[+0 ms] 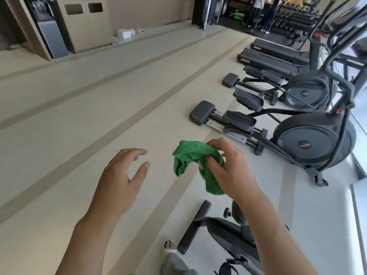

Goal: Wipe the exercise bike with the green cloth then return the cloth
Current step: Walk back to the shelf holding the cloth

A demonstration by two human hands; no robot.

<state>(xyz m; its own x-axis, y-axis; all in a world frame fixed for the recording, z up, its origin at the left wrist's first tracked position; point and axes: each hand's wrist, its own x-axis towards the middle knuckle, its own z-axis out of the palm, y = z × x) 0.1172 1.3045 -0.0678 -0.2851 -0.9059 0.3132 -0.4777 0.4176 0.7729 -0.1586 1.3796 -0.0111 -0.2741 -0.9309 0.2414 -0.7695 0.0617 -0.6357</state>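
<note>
Right hand (228,167) pinches bunched green cloth (190,155) above floor (79,116), left hand (121,175) apart and empty beside it, exercise bike (228,235) below

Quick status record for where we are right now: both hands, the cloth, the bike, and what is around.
left hand: open, fingers spread, holding nothing
right hand: pinching the green cloth, which hangs bunched in the air
cloth contact: touching no machine
exercise bike: low in view, under the right forearm
nearby: two ellipticals in a row to the right
floor: pale with darker stripes
</note>
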